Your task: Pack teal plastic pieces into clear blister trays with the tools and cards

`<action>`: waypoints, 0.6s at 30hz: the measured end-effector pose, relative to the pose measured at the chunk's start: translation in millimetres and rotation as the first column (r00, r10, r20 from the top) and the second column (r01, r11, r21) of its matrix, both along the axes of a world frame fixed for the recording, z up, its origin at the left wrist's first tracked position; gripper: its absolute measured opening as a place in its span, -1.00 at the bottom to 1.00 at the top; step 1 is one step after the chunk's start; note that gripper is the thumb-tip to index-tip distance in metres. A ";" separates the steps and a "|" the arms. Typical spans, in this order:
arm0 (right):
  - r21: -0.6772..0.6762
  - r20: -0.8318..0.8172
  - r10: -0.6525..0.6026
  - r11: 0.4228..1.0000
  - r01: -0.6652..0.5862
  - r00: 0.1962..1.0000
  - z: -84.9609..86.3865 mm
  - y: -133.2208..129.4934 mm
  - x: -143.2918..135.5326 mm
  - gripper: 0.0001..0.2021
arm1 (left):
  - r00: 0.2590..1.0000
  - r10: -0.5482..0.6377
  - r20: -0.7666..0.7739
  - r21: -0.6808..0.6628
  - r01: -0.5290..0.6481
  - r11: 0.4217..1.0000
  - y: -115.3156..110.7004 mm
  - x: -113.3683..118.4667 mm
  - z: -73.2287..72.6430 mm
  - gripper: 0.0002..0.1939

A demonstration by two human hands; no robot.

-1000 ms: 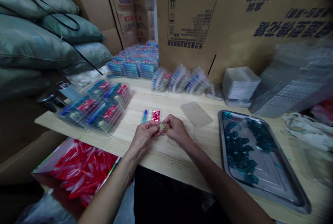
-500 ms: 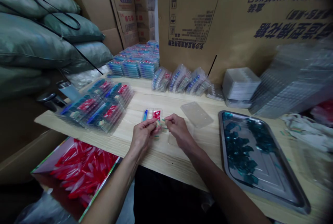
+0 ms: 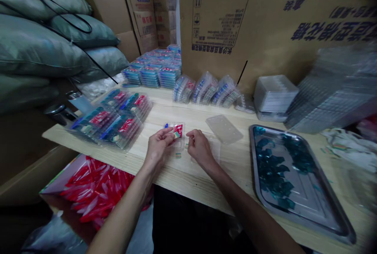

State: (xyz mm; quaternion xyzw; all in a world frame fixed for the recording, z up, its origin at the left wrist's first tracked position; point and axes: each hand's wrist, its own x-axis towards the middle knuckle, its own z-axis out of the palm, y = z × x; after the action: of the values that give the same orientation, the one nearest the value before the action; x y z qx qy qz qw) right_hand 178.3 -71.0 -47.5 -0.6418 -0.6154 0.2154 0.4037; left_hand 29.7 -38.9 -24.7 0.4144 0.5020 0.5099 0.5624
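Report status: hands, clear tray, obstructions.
Left hand pinching striped piece at clear tray. Right hand alongside, grip unclear. Left hand partly hides tray; loose piece on table nearby.

A small green-and-pale banded block, pinched in the left hand, tilts over a clear plastic tray lying flat with a blue pen and red, white-flecked packet.

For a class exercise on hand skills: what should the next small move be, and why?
Probably lower the left hand and set the block in the tray: that hand pinches the block, which appears above the tray, partly in front of the red packet, and the right hand is apart from it.
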 end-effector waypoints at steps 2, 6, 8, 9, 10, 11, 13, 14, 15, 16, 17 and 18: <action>-0.057 0.307 0.078 0.996 -0.064 0.948 0.2 -3.3 9.2 -0.72 | 0.988 -0.044 -0.150 -0.001 0.044 0.999 13.3 -10.0 -1.2 -0.64; -0.151 0.593 0.193 0.980 -0.127 0.782 -1.0 -7.5 10.0 -0.82 | 0.820 -0.168 -0.547 0.002 0.202 0.979 30.3 -13.1 -1.6 -0.86; -0.132 0.631 0.198 0.980 -0.147 0.750 -2.6 -8.3 5.9 -0.82 | 0.704 -0.191 -0.684 0.022 0.281 0.959 32.4 -8.8 -0.3 -0.86; -0.119 0.641 0.191 0.982 -0.150 0.744 -3.5 -8.4 4.2 -0.80 | 0.650 -0.192 -0.735 0.031 0.314 0.949 32.5 -6.7 0.4 -0.84; -0.108 0.647 0.182 0.983 -0.147 0.741 -4.3 -8.3 3.0 -0.79 | 0.600 -0.188 -0.777 0.039 0.344 0.938 32.2 -5.1 1.1 -0.83; -0.102 0.650 0.172 0.985 -0.140 0.740 -5.2 -8.0 2.5 -0.77 | 0.552 -0.181 -0.814 0.043 0.369 0.929 31.6 -4.2 1.5 -0.83; -0.108 0.642 0.165 0.986 -0.125 0.749 -6.6 -6.9 3.4 -0.75 | 0.449 -0.163 -0.878 0.043 0.415 0.909 30.2 -4.1 0.8 -0.84; -0.118 0.630 0.164 0.986 -0.116 0.759 -7.1 -6.2 4.6 -0.76 | 0.399 -0.150 -0.905 0.044 0.436 0.899 29.5 -4.7 -0.4 -0.84; -0.127 0.613 0.162 0.986 -0.105 0.774 -7.3 -5.4 6.2 -0.77 | 0.353 -0.135 -0.926 0.046 0.459 0.887 28.6 -5.3 -2.3 -0.83; -0.133 0.592 0.155 0.987 -0.094 0.791 -7.2 -4.4 8.1 -0.79 | 0.310 -0.122 -0.943 0.048 0.487 0.872 27.7 -5.9 -4.7 -0.82; -0.133 0.570 0.143 0.988 -0.081 0.809 -6.7 -3.4 10.3 -0.82 | 0.275 -0.111 -0.955 0.050 0.517 0.854 26.7 -6.1 -7.5 -0.80; -0.129 0.546 0.129 0.989 -0.069 0.827 -5.7 -2.0 12.7 -0.84 | 0.251 -0.101 -0.963 0.054 0.542 0.838 25.7 -6.1 -10.4 -0.79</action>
State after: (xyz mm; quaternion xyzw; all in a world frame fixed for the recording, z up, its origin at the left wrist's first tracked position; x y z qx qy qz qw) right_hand 191.0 -73.1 -53.2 -0.6638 -0.7263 0.0731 0.1629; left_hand 23.7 -13.2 -35.1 0.8244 0.5237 0.1314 0.1700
